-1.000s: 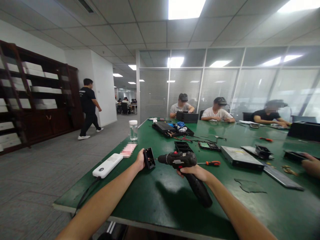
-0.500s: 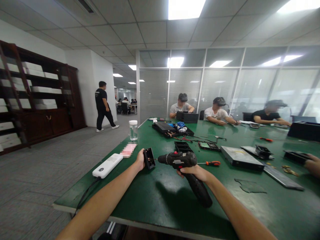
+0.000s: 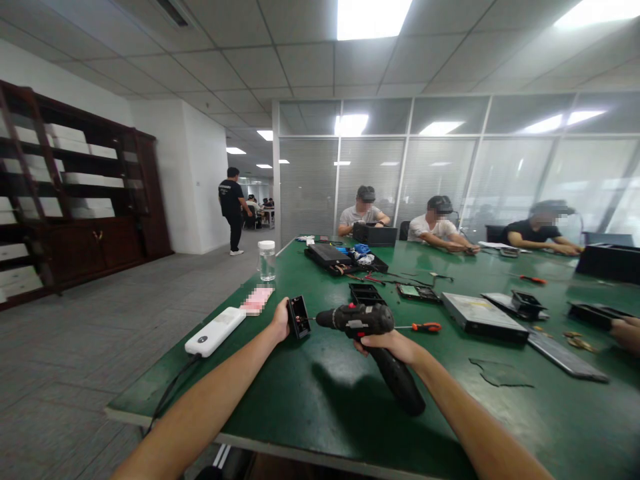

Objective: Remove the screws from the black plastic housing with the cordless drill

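My left hand (image 3: 281,321) grips a small black box-shaped part (image 3: 299,316) and holds it upright on the green table (image 3: 320,400). My right hand (image 3: 387,344) is wrapped round the handle of a black cordless drill (image 3: 373,340). The drill's bit points left and meets the side of the black part. Both forearms reach in from the bottom of the view.
A white power bank (image 3: 215,331) with a cable lies left, near a clear bottle (image 3: 267,260). A red-handled screwdriver (image 3: 423,327), black trays and a flat metal drive (image 3: 477,315) lie beyond. Three seated people work at the far side; another person's hand (image 3: 626,331) shows at right.
My hands, the drill and the black part have stayed still. The person in black at the left has walked further away towards the doorway. The hand at the right edge has drawn back a little.
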{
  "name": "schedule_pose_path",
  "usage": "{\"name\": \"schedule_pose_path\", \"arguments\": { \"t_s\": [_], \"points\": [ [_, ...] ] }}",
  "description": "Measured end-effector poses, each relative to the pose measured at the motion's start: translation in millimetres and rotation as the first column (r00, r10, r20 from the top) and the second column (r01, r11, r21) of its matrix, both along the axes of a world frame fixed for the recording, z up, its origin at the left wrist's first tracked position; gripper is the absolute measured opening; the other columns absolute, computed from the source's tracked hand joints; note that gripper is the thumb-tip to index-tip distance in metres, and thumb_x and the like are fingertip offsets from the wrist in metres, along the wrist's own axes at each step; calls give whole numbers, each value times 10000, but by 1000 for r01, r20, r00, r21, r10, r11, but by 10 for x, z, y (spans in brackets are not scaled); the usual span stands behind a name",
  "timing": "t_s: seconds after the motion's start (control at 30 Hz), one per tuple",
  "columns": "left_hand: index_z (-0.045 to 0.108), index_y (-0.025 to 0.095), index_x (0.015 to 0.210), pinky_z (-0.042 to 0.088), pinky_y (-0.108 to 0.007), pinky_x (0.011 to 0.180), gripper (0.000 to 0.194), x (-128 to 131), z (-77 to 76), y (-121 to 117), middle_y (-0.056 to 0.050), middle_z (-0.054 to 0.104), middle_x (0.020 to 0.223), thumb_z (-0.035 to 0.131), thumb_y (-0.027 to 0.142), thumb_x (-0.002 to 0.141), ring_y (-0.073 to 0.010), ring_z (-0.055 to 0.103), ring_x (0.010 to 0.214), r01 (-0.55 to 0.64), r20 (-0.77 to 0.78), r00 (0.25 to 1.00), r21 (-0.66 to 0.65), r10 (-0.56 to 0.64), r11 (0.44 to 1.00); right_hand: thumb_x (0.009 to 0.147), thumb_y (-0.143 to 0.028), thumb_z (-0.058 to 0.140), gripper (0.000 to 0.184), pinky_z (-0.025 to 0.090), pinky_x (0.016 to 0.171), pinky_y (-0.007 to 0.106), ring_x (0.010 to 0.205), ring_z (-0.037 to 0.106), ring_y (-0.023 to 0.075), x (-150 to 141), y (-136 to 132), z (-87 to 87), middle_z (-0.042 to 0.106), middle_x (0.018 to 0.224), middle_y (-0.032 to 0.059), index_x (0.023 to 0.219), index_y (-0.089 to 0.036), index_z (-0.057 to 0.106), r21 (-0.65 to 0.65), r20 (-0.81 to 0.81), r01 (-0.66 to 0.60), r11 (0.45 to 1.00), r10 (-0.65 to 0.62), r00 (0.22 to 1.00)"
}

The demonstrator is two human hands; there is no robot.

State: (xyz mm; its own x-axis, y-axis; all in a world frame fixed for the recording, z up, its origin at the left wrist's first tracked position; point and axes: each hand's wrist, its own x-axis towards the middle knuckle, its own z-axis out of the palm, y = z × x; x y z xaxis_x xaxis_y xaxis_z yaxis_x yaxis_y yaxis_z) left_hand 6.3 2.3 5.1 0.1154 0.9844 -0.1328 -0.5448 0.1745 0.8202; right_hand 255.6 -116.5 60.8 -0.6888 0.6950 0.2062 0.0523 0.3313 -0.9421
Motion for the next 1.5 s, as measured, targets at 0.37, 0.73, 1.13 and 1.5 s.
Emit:
{"name": "schedule_pose_path", "arguments": {
  "t_s": [0.37,0.73,1.13,1.5],
  "points": [
    [452,151,563,377,-258,407,266,11,48,-42,0,452,458,367,382,664,-119,439,365,-14,16,1000,-33,15,999,692,-295,465,238,352,628,268,608,443,110,8,9,0,487,667,41,776,-78,517,-14,24,15,1000,-14,1000],
    [462,149,578,386,-268,421,283,4,38,-21,-9,466,468,362,400,662,-128,454,379,0,3,1000,-45,0,999,692,-296,463,244,355,630,272,613,445,113,5,16,-18,490,675,43,779,-76,519,-10,24,14,1000,-14,1000],
    [463,149,582,389,-268,423,279,-5,9,4,-12,473,470,364,399,657,-127,458,382,-8,-2,1000,-32,8,999,685,-285,477,217,358,623,272,600,450,106,5,12,-14,494,685,38,773,-90,513,-34,9,28,999,-28,1000],
    [445,154,568,381,-262,415,261,1,36,-29,-7,461,467,373,391,650,-125,449,377,2,1,1000,-29,-2,1000,685,-291,476,233,360,624,276,600,448,108,8,15,-17,491,683,42,781,-82,513,-27,18,23,999,-23,1000]
  ]
}}
